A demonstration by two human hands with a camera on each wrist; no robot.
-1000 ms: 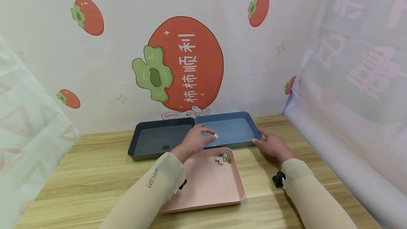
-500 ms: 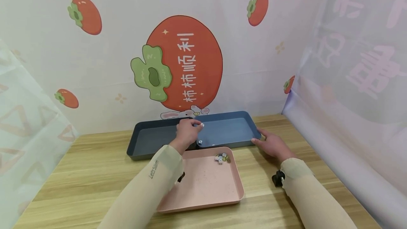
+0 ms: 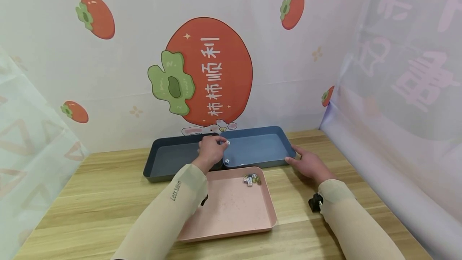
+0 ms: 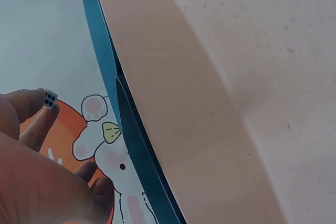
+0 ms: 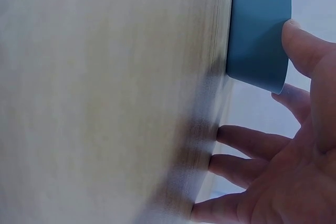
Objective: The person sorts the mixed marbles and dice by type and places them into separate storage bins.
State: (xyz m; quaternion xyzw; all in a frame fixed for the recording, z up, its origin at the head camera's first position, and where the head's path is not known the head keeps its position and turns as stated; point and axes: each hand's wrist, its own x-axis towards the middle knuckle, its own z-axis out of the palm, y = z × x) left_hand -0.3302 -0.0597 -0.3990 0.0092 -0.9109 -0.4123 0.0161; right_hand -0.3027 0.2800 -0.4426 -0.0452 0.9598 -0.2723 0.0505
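My left hand (image 3: 210, 150) pinches a white die (image 4: 50, 98) between thumb and index finger, over the left end of the blue tray (image 3: 260, 147). Dark pips show on the die in the left wrist view; the other fingers are loosely bent. A second die (image 3: 226, 161) lies in that tray's near left corner, and a small white thing shows by its front wall, mostly hidden. At the tray's near right corner, my right hand (image 3: 309, 164) holds the rim between thumb and index finger. Its remaining fingers spread down to the wooden table, as the right wrist view shows.
In front stands a pink tray (image 3: 238, 212), with several dice (image 3: 249, 180) and greenish marbles (image 3: 256, 180) near its far right corner. A dark grey tray (image 3: 169, 157) adjoins the blue one on the left, partly behind my left forearm. A printed cloth hangs behind.
My left hand has moved left and slightly back with the pinched die, then barely shifted. The die in the blue tray's corner has come into sight. My right hand stays put.
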